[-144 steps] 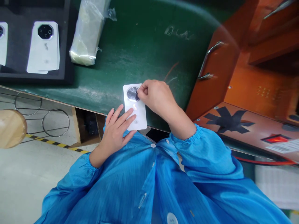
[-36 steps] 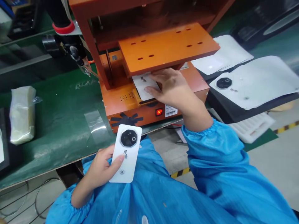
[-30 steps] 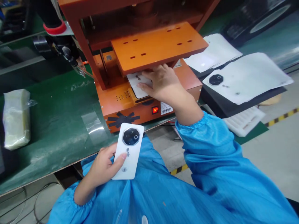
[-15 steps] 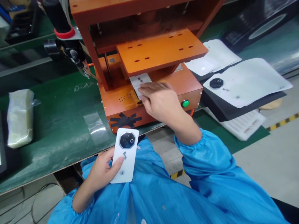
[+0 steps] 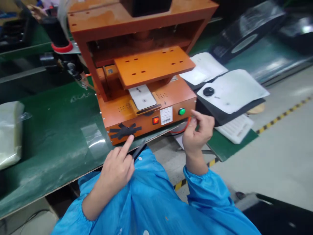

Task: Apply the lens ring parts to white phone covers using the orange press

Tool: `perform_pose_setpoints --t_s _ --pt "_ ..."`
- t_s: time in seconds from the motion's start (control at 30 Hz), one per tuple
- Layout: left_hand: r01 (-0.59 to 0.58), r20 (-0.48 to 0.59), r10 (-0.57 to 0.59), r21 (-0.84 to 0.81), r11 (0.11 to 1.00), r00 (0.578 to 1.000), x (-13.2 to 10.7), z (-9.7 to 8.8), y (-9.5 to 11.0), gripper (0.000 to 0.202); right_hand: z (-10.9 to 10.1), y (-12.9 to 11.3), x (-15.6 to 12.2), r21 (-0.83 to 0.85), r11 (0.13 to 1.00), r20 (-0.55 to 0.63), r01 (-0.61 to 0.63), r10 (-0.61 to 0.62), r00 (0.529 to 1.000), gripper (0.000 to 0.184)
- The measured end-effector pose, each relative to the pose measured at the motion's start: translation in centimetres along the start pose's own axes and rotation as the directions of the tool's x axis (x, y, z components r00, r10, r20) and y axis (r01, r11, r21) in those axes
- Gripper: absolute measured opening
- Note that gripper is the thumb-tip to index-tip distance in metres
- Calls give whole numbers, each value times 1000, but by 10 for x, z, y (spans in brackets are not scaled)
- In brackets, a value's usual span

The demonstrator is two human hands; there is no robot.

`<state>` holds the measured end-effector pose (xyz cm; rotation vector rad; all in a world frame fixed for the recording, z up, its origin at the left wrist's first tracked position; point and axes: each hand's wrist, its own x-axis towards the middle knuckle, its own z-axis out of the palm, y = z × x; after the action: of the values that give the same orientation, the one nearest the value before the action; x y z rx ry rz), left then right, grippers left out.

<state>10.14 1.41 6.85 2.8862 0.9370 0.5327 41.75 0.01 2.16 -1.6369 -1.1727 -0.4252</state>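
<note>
green matte desk [image 5: 49, 130], worn front edge; grey floor, striped tape. boxy orange press [image 5: 146, 65] mid-desk, flat white cover [image 5: 142, 97] on its bed. left hand [image 5: 117, 166] grip holding thin phone shell [image 5: 139, 150] edge-on at the front edge. right hand [image 5: 198, 130] grip loose, empty, by the round green button [image 5: 181, 111].

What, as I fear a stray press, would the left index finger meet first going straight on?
Probably the black tape cross on the orange press's front, just beyond the left hand's fingertip; depth is unclear.

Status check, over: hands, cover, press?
Left hand grips edge-on cover, index out. Right hand empty, beside green button. White cover lies under raised plate; nothing on it.
</note>
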Motion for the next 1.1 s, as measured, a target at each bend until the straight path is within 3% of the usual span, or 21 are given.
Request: perform_pose_setpoints --t_s 0.13,0.33,0.43,0.5,0.6,0.67,0.7,0.77,0.83,0.97,1.1 --pt "3 5 -4 86 996 1000 4 8 -11 28 -5 35 -24 -105 994 102 -33 44 994 45" --pt "44 1 -45 102 994 999 8 15 -11 31 10 44 -18 -164 986 247 13 28 969 54" --pt "142 30 -142 7 990 989 9 13 -5 31 9 45 -13 -142 989 242 31 4 970 51" --pt "209 22 -208 -151 966 978 8 6 -2 31 2 41 -12 -75 997 238 25 -6 971 44" --pt "309 -9 -365 -512 801 931 6 -8 4 30 -13 14 -19 101 994 176 -45 27 984 31" --pt "397 71 -526 -743 539 847 4 -13 9 30 -24 -17 -29 314 940 255 -133 51 966 25" --pt "433 148 -593 -820 374 791 3 -13 12 32 -28 -35 -35 428 884 369 -188 19 929 26" --pt "451 290 -668 -889 77 685 3 -9 14 35 -33 -69 -43 574 749 606 -332 -116 787 34" --pt "430 371 -684 -898 -92 628 2 -5 14 39 -33 -96 -48 574 654 748 -492 -176 640 45" --pt "399 431 -676 -891 -216 597 3 -11 12 45 -21 -126 -48 429 400 889 -810 -29 457 59" --pt "338 449 -732 -889 -308 513 4 -26 11 56 -12 -139 -46 323 242 946 -915 -66 317 59"
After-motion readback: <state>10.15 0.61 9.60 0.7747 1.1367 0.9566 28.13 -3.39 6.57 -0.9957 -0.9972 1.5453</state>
